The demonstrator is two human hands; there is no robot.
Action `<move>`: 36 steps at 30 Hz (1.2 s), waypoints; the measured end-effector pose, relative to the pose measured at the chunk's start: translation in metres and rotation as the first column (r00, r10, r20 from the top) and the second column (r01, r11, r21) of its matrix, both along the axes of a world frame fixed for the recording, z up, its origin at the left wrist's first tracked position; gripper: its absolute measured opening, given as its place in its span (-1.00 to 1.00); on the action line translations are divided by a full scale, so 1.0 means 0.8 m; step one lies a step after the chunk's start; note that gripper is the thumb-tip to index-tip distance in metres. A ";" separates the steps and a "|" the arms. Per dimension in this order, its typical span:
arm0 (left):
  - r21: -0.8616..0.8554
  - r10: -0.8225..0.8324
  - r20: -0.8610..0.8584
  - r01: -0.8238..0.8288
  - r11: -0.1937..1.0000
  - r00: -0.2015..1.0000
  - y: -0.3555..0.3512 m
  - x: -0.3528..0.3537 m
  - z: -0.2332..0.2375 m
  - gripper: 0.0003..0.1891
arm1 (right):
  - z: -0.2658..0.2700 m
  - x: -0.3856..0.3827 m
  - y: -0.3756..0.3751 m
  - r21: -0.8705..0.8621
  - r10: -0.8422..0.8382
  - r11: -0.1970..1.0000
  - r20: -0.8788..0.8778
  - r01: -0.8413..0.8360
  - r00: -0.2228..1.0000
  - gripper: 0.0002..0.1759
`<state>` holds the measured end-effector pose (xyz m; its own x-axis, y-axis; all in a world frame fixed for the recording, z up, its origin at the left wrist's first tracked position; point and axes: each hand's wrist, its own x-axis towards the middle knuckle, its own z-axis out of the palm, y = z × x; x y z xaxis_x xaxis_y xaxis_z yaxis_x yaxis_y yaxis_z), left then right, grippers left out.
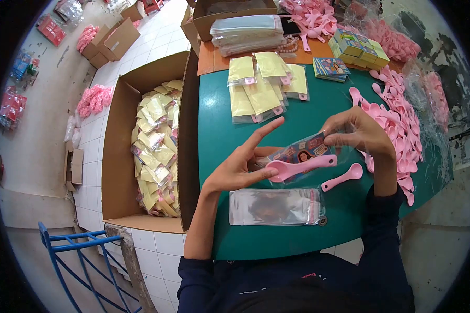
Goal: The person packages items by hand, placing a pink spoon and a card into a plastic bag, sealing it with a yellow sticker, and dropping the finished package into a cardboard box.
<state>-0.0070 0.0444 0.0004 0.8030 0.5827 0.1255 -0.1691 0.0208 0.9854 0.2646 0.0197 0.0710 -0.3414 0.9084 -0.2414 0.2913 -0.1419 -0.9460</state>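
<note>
Over the green table, my left hand [240, 164] grips the left end of a clear plastic bag, thumb on the front and index finger stretched out. A pink measuring spoon [300, 167] lies along the bag's lower side, its bowl under my left thumb. Behind the spoon shows a printed card [305, 150] with a cartoon figure. My right hand [360, 133] pinches the bag's upper right end between thumb and fingers. Below the bag, a stack of clear plastic bags [271, 207] lies flat on the table. Another pink spoon [344, 177] rests just right of it.
Packed bags with yellow backs [258, 94] lie at the table's far left. A cardboard box [115, 167] of similar packets stands left. Pink spoons [397, 120] pile up right, near stacked cards [331, 68]. A blue metal frame [83, 240] stands lower left.
</note>
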 end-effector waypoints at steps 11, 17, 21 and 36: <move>0.492 0.301 -0.191 -0.174 0.853 0.934 -0.005 -0.002 0.012 -0.14 | -0.002 -0.006 -0.014 0.225 -0.022 0.973 0.305 -0.049 0.952 -0.77; -0.330 0.296 -0.255 -0.371 0.868 0.920 -0.097 -0.001 -0.013 -0.35 | -0.015 -0.060 -0.076 0.463 0.054 0.868 0.272 -0.180 0.961 -0.77; -0.108 0.399 -0.210 -0.426 0.898 0.893 -0.117 -0.012 -0.014 -0.37 | -0.018 -0.071 -0.091 0.635 -0.237 0.773 0.304 -0.011 0.923 -0.76; -0.492 0.250 -0.222 -0.330 0.806 0.942 -0.142 -0.011 -0.026 -0.21 | -0.098 -0.088 -0.067 0.398 0.022 0.761 0.773 -0.512 0.634 -0.50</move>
